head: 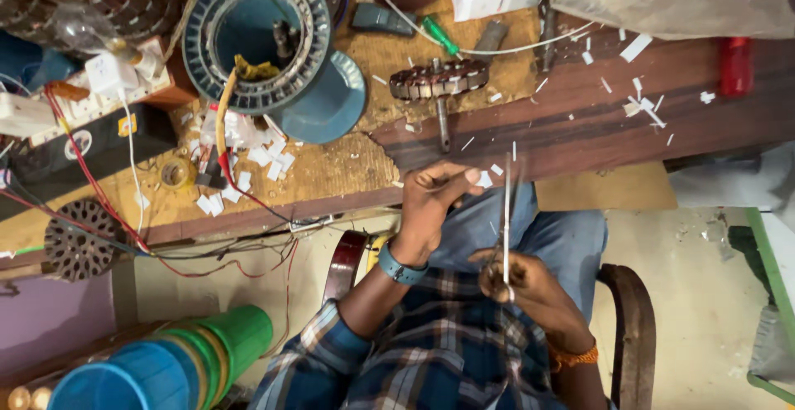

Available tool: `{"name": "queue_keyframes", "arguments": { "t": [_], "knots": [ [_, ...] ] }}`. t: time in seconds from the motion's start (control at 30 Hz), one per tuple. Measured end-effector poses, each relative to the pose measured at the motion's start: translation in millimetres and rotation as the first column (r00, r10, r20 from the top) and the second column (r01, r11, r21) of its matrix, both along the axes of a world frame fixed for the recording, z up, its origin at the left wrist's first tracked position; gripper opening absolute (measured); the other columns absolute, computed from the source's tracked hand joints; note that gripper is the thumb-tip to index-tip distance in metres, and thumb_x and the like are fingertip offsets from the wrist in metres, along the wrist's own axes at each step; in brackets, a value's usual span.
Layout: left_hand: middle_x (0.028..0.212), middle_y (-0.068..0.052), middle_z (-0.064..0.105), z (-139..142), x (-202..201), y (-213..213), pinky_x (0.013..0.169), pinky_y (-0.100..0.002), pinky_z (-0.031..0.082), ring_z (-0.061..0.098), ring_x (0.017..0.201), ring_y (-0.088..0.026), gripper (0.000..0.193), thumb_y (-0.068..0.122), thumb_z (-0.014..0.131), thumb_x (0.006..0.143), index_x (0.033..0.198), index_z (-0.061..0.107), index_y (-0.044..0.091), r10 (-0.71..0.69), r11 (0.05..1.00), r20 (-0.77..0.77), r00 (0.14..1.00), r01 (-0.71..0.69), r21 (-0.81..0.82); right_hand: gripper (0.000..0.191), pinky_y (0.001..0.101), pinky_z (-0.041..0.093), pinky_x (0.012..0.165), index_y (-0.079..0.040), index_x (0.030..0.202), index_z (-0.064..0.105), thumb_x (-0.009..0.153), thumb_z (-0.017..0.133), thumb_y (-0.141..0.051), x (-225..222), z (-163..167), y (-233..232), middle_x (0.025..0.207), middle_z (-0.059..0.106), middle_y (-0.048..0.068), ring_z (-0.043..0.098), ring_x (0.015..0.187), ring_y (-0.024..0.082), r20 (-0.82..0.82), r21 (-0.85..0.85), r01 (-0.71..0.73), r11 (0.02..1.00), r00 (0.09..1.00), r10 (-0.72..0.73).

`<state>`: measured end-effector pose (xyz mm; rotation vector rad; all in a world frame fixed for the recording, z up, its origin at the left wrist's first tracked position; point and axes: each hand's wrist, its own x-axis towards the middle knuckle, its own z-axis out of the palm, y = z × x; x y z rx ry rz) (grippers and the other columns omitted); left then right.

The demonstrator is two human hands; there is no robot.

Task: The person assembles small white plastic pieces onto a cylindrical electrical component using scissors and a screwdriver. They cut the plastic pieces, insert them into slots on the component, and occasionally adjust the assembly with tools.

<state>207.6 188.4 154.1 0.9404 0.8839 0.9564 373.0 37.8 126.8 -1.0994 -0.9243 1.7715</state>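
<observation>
My left hand (pixel 432 199), with a blue wristband, is raised in front of the wooden bench edge (pixel 580 141) and pinches a small white paper piece (pixel 484 180) between its fingertips. My right hand (pixel 523 284), with an orange thread at the wrist, is closed on a thin pair of scissors (pixel 507 219) that points up towards the left hand; its blades are blurred. A narrow white strip seems to run along the scissors. Both hands are over my lap in blue jeans.
On the bench lie a wound round stator (pixel 257 33), a blue cover (pixel 331 99), a rotor with its shaft (pixel 439 83), a green-handled screwdriver (pixel 439 36), scattered white paper scraps (pixel 248 149), a socket board (pixel 99 79) and red wires. Stacked plastic buckets (pixel 190 352) stand at the lower left.
</observation>
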Motion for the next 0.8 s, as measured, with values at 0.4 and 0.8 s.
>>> {"name": "queue_keyframes", "arguments": {
  "t": [0.4, 0.8],
  "knots": [
    [0.121, -0.016, 0.074, -2.9, -2.3, -7.0, 0.052, -0.021, 0.056, 0.077, 0.097, -0.023, 0.017, 0.021, 0.070, 0.098, 0.105, 0.059, 0.011, -0.073, 0.928, 0.505, 0.860, 0.244, -0.281, 0.047, 0.0268, 0.054, 0.077, 0.001, 0.131, 0.064, 0.091, 0.071, -0.022, 4.3, 1.7, -1.4, 0.093, 0.071, 0.004, 0.067, 0.086, 0.011, 0.304, 0.179, 0.404, 0.897, 0.845, -0.441],
    [0.113, -0.008, 0.077, 17.5, -8.8, -6.9, 0.062, -0.024, 0.054, 0.074, 0.096, -0.013, 0.025, 0.011, 0.068, 0.101, 0.125, 0.067, 0.003, -0.322, 0.944, 0.133, 0.937, 0.328, -0.032, 0.053, 0.0272, 0.054, 0.079, 0.000, 0.133, 0.064, 0.084, 0.078, -0.013, 3.8, -11.3, -20.4, 0.094, 0.072, 0.004, 0.066, 0.088, 0.012, 0.318, 0.089, 0.313, 0.946, 0.891, -0.325]
  ]
}}
